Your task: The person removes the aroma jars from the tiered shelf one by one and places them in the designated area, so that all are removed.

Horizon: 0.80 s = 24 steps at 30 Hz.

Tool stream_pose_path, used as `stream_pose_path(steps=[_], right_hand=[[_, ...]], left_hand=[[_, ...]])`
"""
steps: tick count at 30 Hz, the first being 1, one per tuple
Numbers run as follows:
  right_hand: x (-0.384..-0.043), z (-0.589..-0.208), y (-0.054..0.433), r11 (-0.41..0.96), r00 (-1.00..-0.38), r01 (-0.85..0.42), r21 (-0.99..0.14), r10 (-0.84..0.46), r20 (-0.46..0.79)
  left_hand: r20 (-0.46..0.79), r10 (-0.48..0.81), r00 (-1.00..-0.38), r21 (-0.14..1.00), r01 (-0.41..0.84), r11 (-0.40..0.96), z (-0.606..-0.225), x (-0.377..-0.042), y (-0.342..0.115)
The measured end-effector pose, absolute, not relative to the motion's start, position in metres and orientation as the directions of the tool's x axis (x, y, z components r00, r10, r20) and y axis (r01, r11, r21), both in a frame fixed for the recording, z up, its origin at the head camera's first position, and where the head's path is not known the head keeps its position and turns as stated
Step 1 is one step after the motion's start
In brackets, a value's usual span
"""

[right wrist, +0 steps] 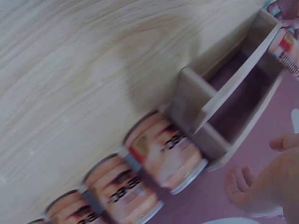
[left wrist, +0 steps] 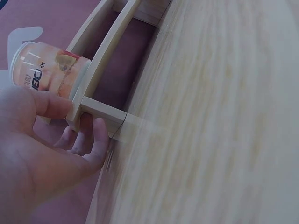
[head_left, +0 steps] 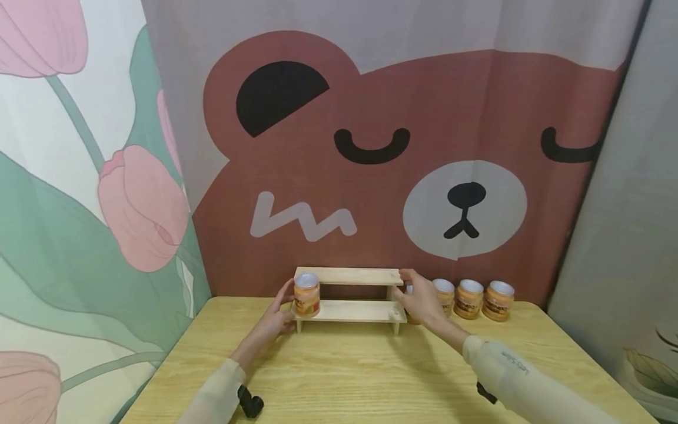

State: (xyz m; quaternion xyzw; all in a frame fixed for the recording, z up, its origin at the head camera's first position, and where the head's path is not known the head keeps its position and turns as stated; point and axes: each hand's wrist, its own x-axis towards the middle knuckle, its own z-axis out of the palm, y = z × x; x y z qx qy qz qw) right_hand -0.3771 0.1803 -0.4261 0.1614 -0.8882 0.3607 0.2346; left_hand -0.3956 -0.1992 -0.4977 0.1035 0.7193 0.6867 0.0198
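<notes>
A two-tier wooden shelf stands at the back of the table. One orange-labelled can with a pale lid sits upright on the left end of its lower tier. My left hand holds that end: in the left wrist view the thumb lies along the board's edge beside the can, with curled fingers below against the leg. My right hand hovers at the shelf's right end. In the right wrist view its fingers are loosely bent, holding nothing, near the upper board.
Several matching cans stand in a row right of the shelf, the nearest mostly hidden behind my right hand in the head view. A curtain with a bear print hangs directly behind the wooden table.
</notes>
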Motion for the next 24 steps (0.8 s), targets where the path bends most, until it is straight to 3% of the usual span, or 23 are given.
stream_pose_path(steps=[16,24], right_hand=[[-0.376,-0.422,0.102,0.553,-0.824,-0.525,-0.647,-0.139,0.549],[-0.375,-0.426,0.07,0.464,-0.844,-0.529,-0.711,-0.194,0.501]], left_hand=[[0.099,0.177,-0.979,0.993,0.109,0.046,-0.496,-0.395,-0.2],[0.095,0.173,-0.98,0.994,0.103,0.037,-0.498,-0.398,-0.2]])
